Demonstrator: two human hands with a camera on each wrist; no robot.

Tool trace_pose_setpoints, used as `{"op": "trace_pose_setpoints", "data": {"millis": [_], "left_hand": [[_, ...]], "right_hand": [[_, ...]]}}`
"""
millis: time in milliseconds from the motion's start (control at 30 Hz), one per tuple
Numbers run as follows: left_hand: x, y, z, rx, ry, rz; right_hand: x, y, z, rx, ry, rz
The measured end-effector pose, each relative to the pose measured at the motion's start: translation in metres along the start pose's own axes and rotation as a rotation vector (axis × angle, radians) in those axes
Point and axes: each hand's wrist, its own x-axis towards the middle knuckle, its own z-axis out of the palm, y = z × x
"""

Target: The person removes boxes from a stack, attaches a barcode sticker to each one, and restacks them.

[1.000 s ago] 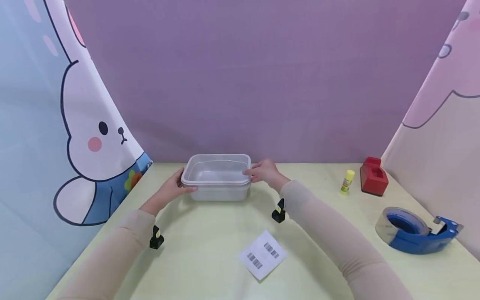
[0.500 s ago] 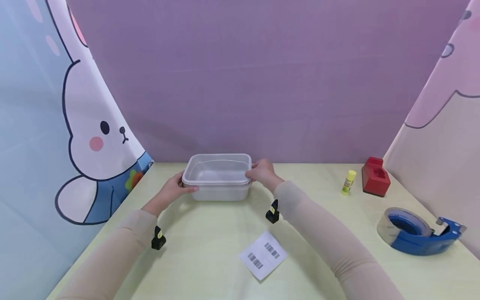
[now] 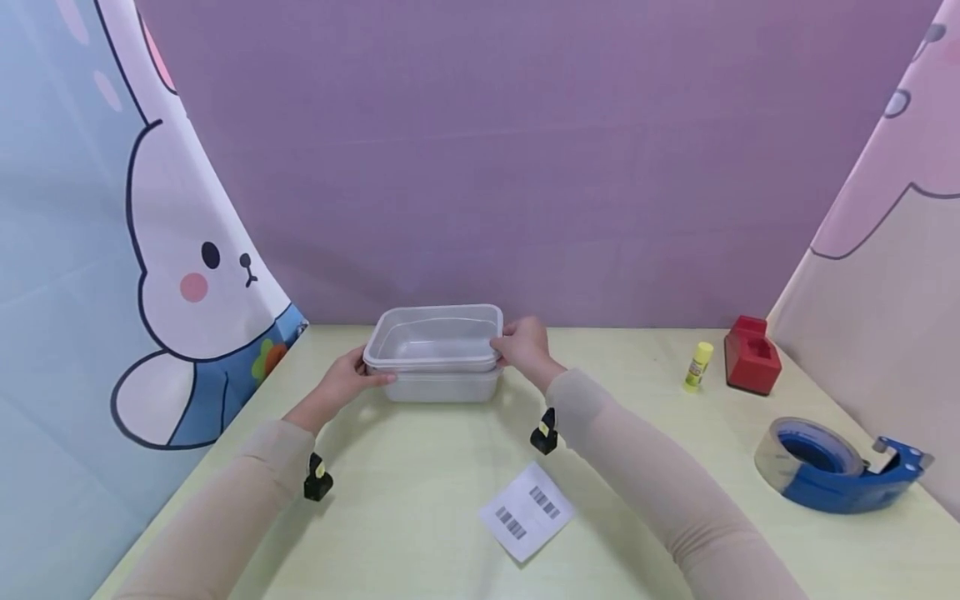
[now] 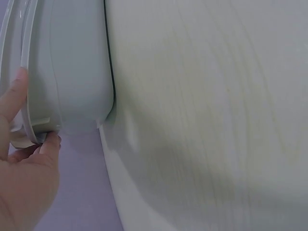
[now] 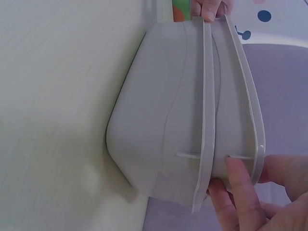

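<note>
Two translucent white rectangular plastic food containers stand nested at the table's back edge. The upper container sits raised and slightly tilted inside the lower container, higher on its right side. My right hand pinches the upper rim at its right end, thumb on the inside and fingers under the lip. In the right wrist view a gap shows between the two rims, with those fingers in it. At the left end my left hand grips the lower container's rim, its thumb along the front and fingertips behind.
A paper with two barcodes lies in the front middle of the table. To the right are a glue stick, a red block-shaped holder and a blue tape dispenser with clear tape. A purple wall backs the table.
The right hand has closed in on the upper container's rim and raised that end a little, so the gap between the rims has widened. The left hand stays at the left end.
</note>
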Motion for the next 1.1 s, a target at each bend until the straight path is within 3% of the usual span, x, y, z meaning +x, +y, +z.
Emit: {"op": "trace_pose_setpoints", "data": {"millis": [333, 733, 1100], "left_hand": [[0.002, 0.003, -0.003, 0.001, -0.025, -0.021], [0.003, 0.005, -0.004, 0.02, -0.043, -0.032], [0.003, 0.005, -0.008, 0.034, -0.044, -0.044]], "right_hand": [[-0.001, -0.012, -0.011, 0.152, 0.015, -0.021], [0.0, -0.035, -0.04, 0.211, 0.008, 0.002], [0.0, -0.027, -0.082, 0.194, 0.069, 0.01]]}}
